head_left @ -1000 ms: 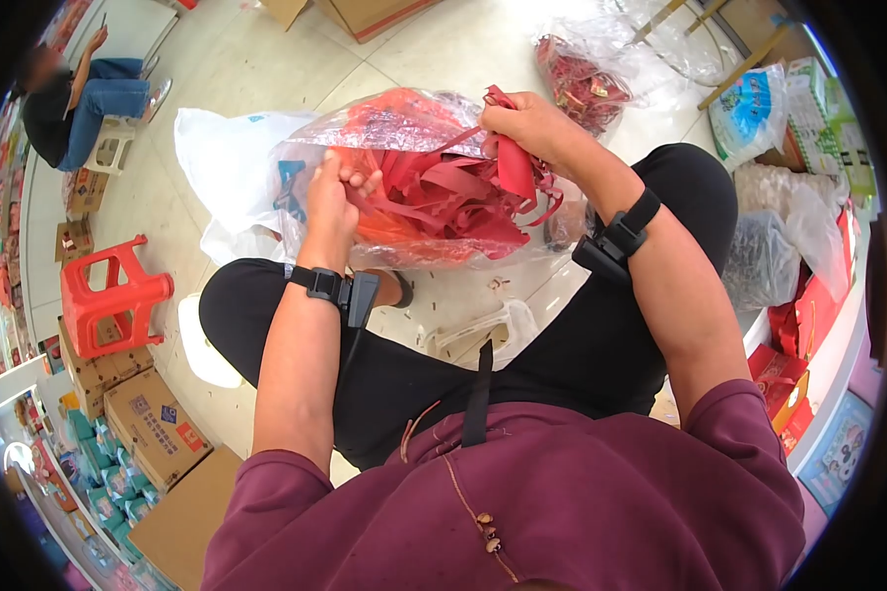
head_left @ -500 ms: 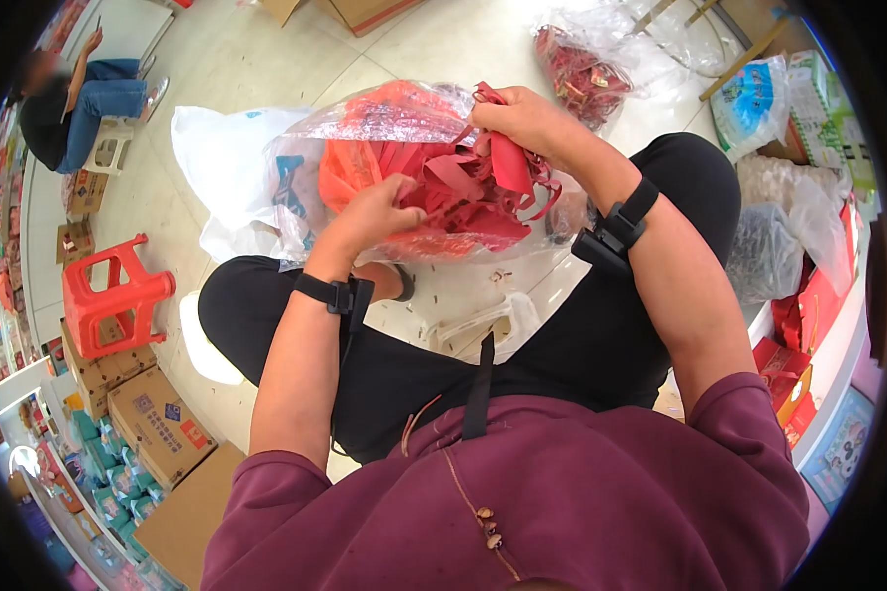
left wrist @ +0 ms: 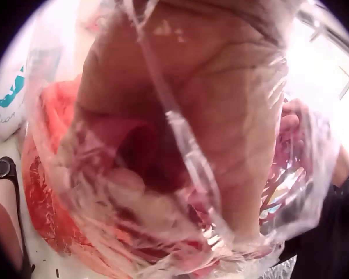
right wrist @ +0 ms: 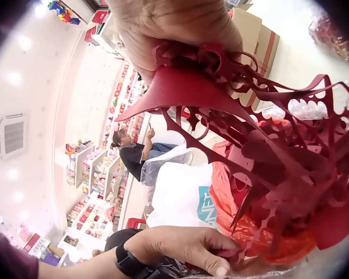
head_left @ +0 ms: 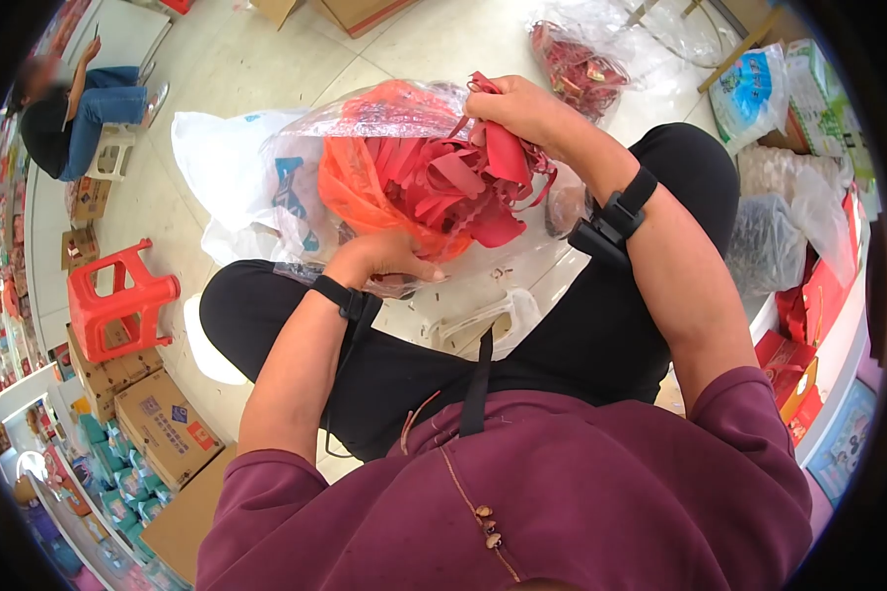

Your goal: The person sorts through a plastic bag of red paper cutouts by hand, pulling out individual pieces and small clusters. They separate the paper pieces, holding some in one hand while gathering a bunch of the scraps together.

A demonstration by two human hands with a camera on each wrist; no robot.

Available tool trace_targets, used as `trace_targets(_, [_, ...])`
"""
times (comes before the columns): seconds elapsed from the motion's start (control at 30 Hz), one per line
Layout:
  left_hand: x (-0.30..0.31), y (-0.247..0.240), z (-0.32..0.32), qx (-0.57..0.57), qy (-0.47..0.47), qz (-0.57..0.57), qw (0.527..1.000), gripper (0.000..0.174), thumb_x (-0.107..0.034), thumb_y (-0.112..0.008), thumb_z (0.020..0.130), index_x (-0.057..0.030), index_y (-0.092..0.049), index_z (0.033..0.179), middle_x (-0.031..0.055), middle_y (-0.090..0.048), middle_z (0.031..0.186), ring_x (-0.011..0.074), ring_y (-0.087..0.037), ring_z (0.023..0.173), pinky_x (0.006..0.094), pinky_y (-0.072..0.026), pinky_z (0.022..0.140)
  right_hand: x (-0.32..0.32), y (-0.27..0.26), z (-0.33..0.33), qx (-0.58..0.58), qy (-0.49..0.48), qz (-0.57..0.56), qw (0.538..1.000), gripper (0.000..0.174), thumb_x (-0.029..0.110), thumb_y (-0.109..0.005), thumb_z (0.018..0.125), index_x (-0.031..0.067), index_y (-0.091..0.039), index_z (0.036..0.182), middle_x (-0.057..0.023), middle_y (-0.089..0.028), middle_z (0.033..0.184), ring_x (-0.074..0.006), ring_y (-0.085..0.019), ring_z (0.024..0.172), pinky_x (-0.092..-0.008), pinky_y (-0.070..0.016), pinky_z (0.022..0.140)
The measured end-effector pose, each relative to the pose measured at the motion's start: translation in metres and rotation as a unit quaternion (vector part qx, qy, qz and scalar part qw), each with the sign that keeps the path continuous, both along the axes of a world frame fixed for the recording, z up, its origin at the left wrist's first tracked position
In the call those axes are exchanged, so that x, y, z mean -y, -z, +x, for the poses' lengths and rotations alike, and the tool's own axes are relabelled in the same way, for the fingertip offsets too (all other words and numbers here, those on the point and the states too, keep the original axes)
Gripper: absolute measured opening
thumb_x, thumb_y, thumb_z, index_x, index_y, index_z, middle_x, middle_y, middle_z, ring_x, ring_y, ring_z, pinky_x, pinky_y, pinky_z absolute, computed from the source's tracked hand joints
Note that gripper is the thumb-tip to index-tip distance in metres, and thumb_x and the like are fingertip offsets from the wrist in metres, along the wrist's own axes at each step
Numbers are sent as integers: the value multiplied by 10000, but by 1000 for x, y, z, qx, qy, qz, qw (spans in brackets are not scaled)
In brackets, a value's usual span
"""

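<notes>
A bunch of red cut-out scraps (right wrist: 267,157), thin strips full of notched holes, hangs from my right hand (head_left: 511,106), which grips it at the top. Below and beside it, more red scraps (head_left: 434,182) spill from an orange plastic bag (head_left: 343,192) inside a clear plastic bag (head_left: 384,116). At the near edge of that bag is my left hand (head_left: 396,256), thumb toward the right. Its curled fingers (left wrist: 154,215) hold a red scrap (left wrist: 119,136) against the palm in the left wrist view, behind a layer of clear film.
A white bag (head_left: 229,177) lies left of the pile. A red stool (head_left: 123,305) and cardboard boxes (head_left: 168,424) stand farther left. Another bag of red scraps (head_left: 579,74) sits at the back. A small pale stool (head_left: 488,325) is between my knees. A seated person (head_left: 49,123) is at far left.
My left hand has come down from the scraps to the near edge of the bag. My right hand keeps hold of its bunch and has shifted slightly left and up.
</notes>
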State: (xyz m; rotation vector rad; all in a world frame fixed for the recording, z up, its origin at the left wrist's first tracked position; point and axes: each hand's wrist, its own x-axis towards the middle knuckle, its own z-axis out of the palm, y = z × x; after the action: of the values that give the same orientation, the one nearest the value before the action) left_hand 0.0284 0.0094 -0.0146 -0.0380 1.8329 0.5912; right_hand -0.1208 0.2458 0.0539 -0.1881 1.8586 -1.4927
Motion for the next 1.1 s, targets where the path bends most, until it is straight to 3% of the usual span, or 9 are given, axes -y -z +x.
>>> trace_targets(0.13, [-1,3,2,-35,91,-32,995,460,-487,-703,866,-81,-728,1080,37,-706,816,187,-661,736,343,-497,670,-2,-4,1,7,-2,-15,1000,247,255,-629,868,12,-638,912,-105,-699,808,-138,-655,675,-286,-545,625])
trace_targets(0.23, [17,-5,7,-152,-111,62,980,389,-425,-641,920,-109,-706,1137,31,-713,838,173,-667,738,332,-493,647,-3,-6,0,6,-3,2,1000,240,260,-636,860,24,-642,905,-87,-680,780,-131,-637,655,-285,-535,599])
trace_targets(0.3, [35,-22,-13,-82,-169,-43,981,384,-403,-598,950,-88,-690,1147,26,-684,839,134,-628,736,288,-467,631,-5,-7,-1,-6,11,15,1000,242,265,-639,855,28,-642,903,-70,-659,759,-127,-622,639,-284,-526,584])
trace_targets(0.5, [82,14,-23,-246,-423,90,867,355,-378,-519,1029,-55,-632,934,5,-608,737,91,-551,634,258,-439,593,-9,-22,0,-20,19,46,999,259,277,-651,833,26,-636,898,-39,-614,743,-123,-578,601,-287,-502,560])
trace_targets(0.73, [46,-19,-18,-269,-420,152,854,268,-296,-526,1020,-57,-638,977,-21,-534,694,84,-503,582,246,-418,545,-8,-9,0,-103,-13,51,993,277,275,-658,839,43,-649,991,-40,-612,825,-131,-581,712,-287,-502,660])
trace_targets(0.83, [30,-45,-22,-267,-404,175,857,253,-293,-550,1006,-54,-634,998,-20,-540,706,81,-510,591,240,-417,547,-6,-17,9,-171,-69,26,983,328,294,-707,848,63,-659,1076,-44,-628,897,-130,-588,795,-282,-500,753])
trace_targets(0.93, [13,-75,-24,-280,-391,175,859,236,-289,-564,999,-61,-622,984,-28,-509,692,76,-482,590,240,-404,548,0,-9,13,-162,-141,-31,976,395,321,-766,832,71,-667,1121,-52,-635,917,-128,-597,848,-281,-497,787])
trace_targets(0.97, [6,-85,-23,-285,-396,175,855,227,-288,-564,1000,-69,-614,963,-37,-482,680,71,-457,590,237,-393,554,3,-7,13,-165,-167,-11,972,568,454,-804,764,42,-672,1131,-146,-680,1064,-237,-649,946,-343,-503,863])
trace_targets(1.1, [-10,-93,-29,-281,-435,185,835,210,-261,-577,989,-82,-569,882,-38,-466,663,71,-433,570,244,-393,555,12,-12,26,-142,-200,-16,969,530,402,-822,760,51,-685,1133,-124,-717,982,-206,-667,942,-337,-509,872])
